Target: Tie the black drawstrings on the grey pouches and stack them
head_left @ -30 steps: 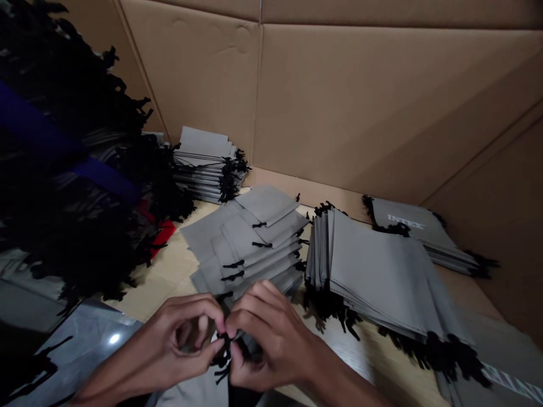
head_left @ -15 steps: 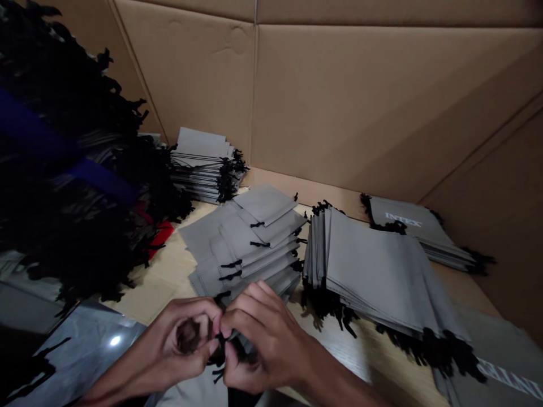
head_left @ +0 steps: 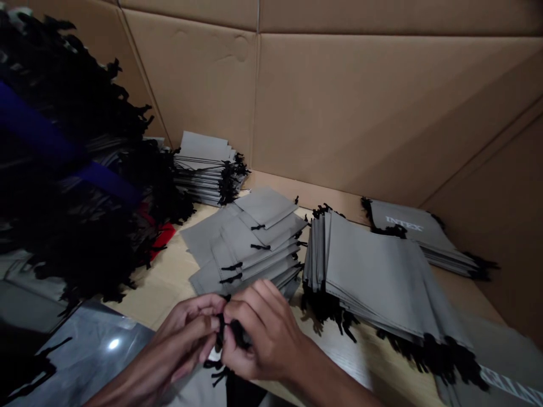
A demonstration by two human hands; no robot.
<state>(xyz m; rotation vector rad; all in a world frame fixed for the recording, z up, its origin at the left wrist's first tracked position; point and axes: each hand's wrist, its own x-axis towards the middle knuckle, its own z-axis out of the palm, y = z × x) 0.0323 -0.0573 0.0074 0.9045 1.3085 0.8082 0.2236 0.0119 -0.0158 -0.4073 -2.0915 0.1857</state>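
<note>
My left hand and my right hand meet at the bottom centre, both pinching a black drawstring cord. Knotted cord ends hang just below the fingers. Pale grey fabric, apparently a drawstring pouch, shows under the hands; most of it is hidden or out of view. Right beyond my fingers, a loose fanned pile of grey drawstring pouches lies with black cord ends sticking out. To its right leans a thick stack of grey pouches, cords hanging along its lower edge.
A big heap of black-corded pouches, crossed by a blue strap, rises at left. Another pouch stack stands at the back; INTEX-printed pouches lie at right. Cardboard walls enclose the table. Shiny plastic lies front left.
The left fingers have closed from a rounded curl to a flatter pinch at the cord. My right hand stays nearly in place, still pinching. The piles have not moved.
</note>
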